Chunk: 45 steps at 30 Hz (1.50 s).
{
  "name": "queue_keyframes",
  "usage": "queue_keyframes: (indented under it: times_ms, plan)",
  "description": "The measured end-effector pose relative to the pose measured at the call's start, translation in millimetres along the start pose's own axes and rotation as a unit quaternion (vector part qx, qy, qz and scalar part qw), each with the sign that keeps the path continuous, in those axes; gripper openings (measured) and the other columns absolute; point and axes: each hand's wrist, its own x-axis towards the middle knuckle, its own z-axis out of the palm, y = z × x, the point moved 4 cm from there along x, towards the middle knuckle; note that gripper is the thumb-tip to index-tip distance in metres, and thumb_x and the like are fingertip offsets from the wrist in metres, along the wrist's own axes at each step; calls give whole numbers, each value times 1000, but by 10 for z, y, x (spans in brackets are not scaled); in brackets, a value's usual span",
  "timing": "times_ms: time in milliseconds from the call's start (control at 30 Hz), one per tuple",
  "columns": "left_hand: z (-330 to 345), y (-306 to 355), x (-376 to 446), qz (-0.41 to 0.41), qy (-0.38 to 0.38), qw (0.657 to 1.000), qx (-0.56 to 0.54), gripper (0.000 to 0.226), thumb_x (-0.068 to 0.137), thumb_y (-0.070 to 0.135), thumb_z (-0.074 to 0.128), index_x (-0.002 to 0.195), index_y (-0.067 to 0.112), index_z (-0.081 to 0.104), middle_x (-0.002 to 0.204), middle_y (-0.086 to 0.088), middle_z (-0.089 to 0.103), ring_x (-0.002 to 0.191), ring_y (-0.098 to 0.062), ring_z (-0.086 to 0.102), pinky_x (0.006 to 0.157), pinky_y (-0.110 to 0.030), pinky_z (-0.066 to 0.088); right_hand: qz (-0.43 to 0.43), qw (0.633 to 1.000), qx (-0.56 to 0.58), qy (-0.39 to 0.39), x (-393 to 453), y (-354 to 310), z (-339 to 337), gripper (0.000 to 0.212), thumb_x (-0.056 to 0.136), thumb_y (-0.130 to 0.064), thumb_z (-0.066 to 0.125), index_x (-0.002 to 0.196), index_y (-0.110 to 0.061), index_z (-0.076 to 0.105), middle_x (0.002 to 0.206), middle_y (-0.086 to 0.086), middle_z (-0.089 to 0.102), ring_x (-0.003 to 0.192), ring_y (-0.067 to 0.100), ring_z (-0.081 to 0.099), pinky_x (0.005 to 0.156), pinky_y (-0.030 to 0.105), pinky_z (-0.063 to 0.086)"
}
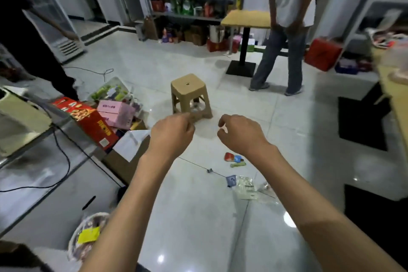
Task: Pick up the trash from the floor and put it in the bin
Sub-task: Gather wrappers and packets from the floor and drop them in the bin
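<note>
Both my arms reach forward over the pale tiled floor. My left hand [171, 131] and my right hand [239, 133] hang in the air with loosely curled fingers and hold nothing. Trash lies on the floor below my right forearm: a red and blue wrapper [234, 158], a small blue scrap [230, 180], a clear printed packet [246, 187] and a crumpled clear wrapper [266, 187]. A bin lined with a white bag [74, 238] stands at the lower left, with a yellow scrap [89, 234] inside.
A tan plastic stool [190, 96] stands just beyond my hands. Boxes [97, 121] pile up at the left beside a steel counter [28, 161]. A person [284, 35] stands by a pedestal table [246, 19]. Shelves line the back wall. Black mats [362, 121] lie at the right.
</note>
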Motion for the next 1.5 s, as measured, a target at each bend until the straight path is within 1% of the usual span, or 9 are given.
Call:
queue_keyframes:
  times_ms: [200, 300, 400, 567, 700, 867, 1167, 1300, 1500]
  plan:
    - [477, 871, -73, 46, -57, 997, -18, 32, 97, 29, 42, 124, 29, 60, 126, 1, 64, 110, -25, 61, 79, -34, 46, 94, 995, 6, -28, -431, 1033, 166, 27, 90, -27, 51, 114, -18, 61, 107, 4, 66, 97, 27, 63, 75, 32, 45]
    - [717, 1111, -16, 65, -84, 994, -18, 36, 98, 29, 40, 129, 31, 58, 129, 3, 62, 111, -22, 60, 81, -32, 45, 122, 991, 9, -56, -441, 1343, 287, 27, 89, -27, 55, 113, -18, 63, 109, 4, 67, 99, 26, 62, 78, 32, 46]
    - [965, 1220, 198, 80, -104, 991, -15, 36, 98, 28, 39, 128, 30, 59, 126, 3, 64, 109, -22, 61, 80, -31, 45, 132, 989, 9, -72, -255, 1553, 415, 29, 91, -31, 55, 116, -19, 62, 111, 3, 66, 102, 25, 61, 74, 30, 41]
    - [1508, 1070, 769, 89, -133, 987, -12, 35, 97, 26, 39, 126, 29, 59, 124, 4, 64, 106, -21, 62, 76, -29, 41, 147, 984, -2, -97, 442, 1816, 735, 28, 91, -30, 54, 115, -20, 64, 112, 3, 66, 102, 25, 62, 77, 30, 42]
    - [2060, 760, 1545, 93, -143, 985, -9, 35, 97, 23, 40, 125, 29, 59, 121, 4, 65, 104, -22, 62, 72, -28, 38, 151, 982, -22, -113, 1274, 2008, 1086, 28, 92, -29, 50, 115, -19, 63, 116, 3, 65, 104, 26, 62, 84, 33, 46]
    - [2741, 517, 2448, 79, -190, 978, -28, 35, 94, 19, 42, 123, 26, 60, 117, 2, 66, 102, -23, 63, 78, -31, 46, 184, 970, -18, -156, 2188, 2313, 1329, 27, 93, -26, 49, 114, -16, 63, 110, 7, 66, 100, 28, 62, 79, 32, 44]
    - [4004, 764, 3603, 121, -232, 964, -40, 34, 95, 19, 43, 124, 26, 60, 112, 0, 67, 98, -22, 64, 77, -33, 51, 234, 957, -2, -173, 3183, 3268, 1874, 30, 94, -25, 46, 121, -16, 56, 116, 4, 63, 103, 26, 60, 78, 31, 43]
    - [4876, 890, 3869, 137, -221, 965, -39, 35, 95, 20, 42, 126, 27, 58, 112, 2, 67, 96, -20, 64, 75, -31, 49, 254, 955, 9, -155, 3546, 3866, 2443, 30, 96, -26, 44, 122, -16, 57, 114, 4, 64, 102, 26, 61, 79, 31, 44]
    - [6925, 837, 3980, 146, -219, 965, -10, 38, 95, 19, 41, 129, 28, 56, 115, 2, 65, 98, -20, 63, 76, -32, 48, 254, 957, 4, -139, 3962, 4832, 4234, 31, 96, -26, 43, 123, -17, 56, 115, 3, 63, 102, 24, 61, 75, 29, 41]
